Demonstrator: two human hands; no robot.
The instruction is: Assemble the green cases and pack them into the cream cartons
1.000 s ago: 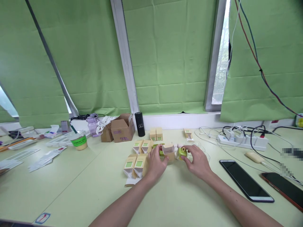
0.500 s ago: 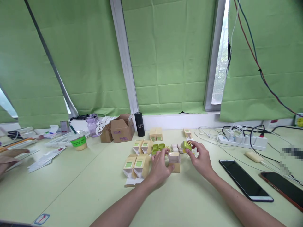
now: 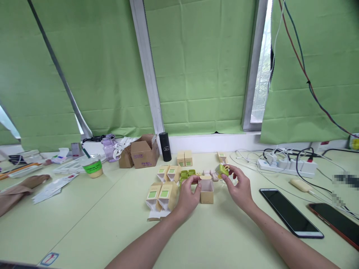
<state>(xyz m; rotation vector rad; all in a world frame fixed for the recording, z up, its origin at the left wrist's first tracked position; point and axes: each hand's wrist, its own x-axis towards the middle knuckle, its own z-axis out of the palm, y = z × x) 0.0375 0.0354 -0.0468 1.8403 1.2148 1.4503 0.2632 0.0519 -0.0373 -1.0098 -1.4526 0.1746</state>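
Observation:
An open-topped small cardboard box (image 3: 206, 197) stands upright on the table in front of me. My left hand (image 3: 190, 192) grips its left side, fingers at the upper edge. To the right of the box, my right hand (image 3: 238, 186) pinches a small green case with a yellow loop (image 3: 222, 170), held above the table and tilted. Just behind the box lie several green cases (image 3: 187, 174) and some pale pink pieces (image 3: 209, 174), partly hidden by the box and my left hand.
Several similar boxes (image 3: 167, 194) with green labels lie left of my hands; more boxes (image 3: 184, 158) stand behind. Two phones (image 3: 290, 213) and a power strip (image 3: 287, 167) with cables are on the right. A drink cup (image 3: 94, 167) and another person's hand (image 3: 35, 181) are at left.
My left thumb has shifted from the box's front to its left side. The green case has risen slightly and turned in my right hand. The other person's hand has moved rightward.

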